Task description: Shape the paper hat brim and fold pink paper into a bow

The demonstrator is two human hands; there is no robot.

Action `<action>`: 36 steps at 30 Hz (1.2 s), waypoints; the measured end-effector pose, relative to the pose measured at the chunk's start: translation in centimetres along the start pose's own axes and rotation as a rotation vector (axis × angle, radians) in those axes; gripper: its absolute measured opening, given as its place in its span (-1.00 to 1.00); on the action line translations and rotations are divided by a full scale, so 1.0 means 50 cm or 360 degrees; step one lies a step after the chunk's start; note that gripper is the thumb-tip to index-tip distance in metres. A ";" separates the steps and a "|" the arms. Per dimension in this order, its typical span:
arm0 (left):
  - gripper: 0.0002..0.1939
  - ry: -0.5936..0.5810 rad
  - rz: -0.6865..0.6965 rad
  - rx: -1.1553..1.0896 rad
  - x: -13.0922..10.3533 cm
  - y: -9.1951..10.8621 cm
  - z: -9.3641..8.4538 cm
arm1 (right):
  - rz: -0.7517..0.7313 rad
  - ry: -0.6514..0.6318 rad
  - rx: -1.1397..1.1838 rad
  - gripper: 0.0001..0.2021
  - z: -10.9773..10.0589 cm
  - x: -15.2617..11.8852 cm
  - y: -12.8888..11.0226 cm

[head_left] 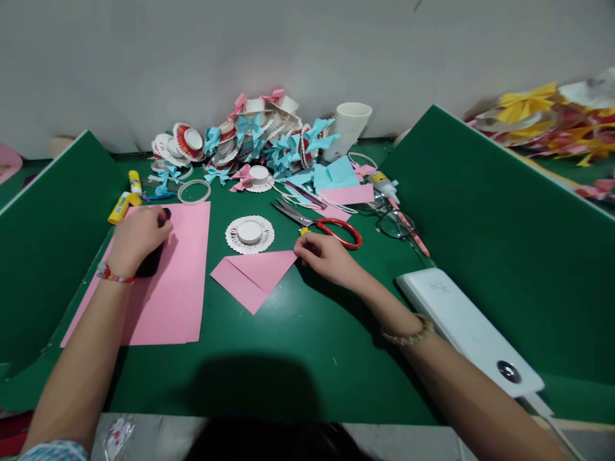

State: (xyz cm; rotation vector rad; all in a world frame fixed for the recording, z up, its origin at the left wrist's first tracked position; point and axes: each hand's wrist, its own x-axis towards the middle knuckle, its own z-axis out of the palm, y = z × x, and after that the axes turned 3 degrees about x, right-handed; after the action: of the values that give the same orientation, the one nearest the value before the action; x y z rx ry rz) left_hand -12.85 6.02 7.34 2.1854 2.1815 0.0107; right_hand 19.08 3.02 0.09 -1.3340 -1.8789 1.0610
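Note:
My left hand has its fingers curled round the upper part of a black phone-like slab, over a stack of pink paper. Between thumb and fingers, my right hand pinches the right corner of a folded pink paper, which lies on the green table. Just beyond that paper is a white scalloped paper disc with a round raised centre. Red-handled scissors lie right behind my right hand, their blades partly open.
Blue and pink bow ornaments are heaped along the wall beside stacked paper cups. Glue sticks stand at left, glasses at right. A white power bank lies by the right green divider. A tape ring lies behind the stack.

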 end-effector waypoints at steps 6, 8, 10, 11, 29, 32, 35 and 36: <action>-0.22 -0.0098 -0.0640 0.0083 0.003 -0.049 0.033 | 0.0031 -0.0017 0.0084 -0.89 -0.002 0.002 0.003; -0.18 0.0002 -0.0619 0.0075 0.005 -0.050 0.047 | 0.0035 -0.0012 0.0088 -0.89 -0.002 0.002 0.006; -0.22 0.0065 -0.0604 0.0067 0.007 -0.050 0.055 | 0.0028 -0.0008 0.0079 -0.89 -0.001 0.002 0.008; -0.25 0.0082 -0.0602 0.0053 0.007 -0.050 0.057 | 0.0023 -0.0007 0.0068 -0.89 -0.001 0.002 0.009; -0.74 -0.0013 0.1037 -0.0515 -0.088 0.275 0.147 | -0.0263 0.0084 -0.0506 -0.89 0.037 -0.012 0.011; -0.75 -0.0101 0.0965 -0.0635 -0.073 0.276 0.152 | -0.0241 0.0073 -0.0554 -0.90 0.037 -0.015 0.009; -0.76 -0.0158 0.0926 -0.0605 -0.069 0.257 0.144 | -0.0228 0.0027 -0.0603 -0.90 0.037 -0.016 0.007; -0.77 -0.0178 0.0904 -0.0627 -0.070 0.249 0.140 | -0.0224 0.0027 -0.0595 -0.90 0.037 -0.016 0.007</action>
State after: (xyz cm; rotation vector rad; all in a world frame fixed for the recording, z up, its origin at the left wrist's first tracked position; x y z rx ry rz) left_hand -0.11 2.26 0.99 2.3935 1.2987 0.3026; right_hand 17.98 1.85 -1.14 -1.3771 -2.1972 0.6450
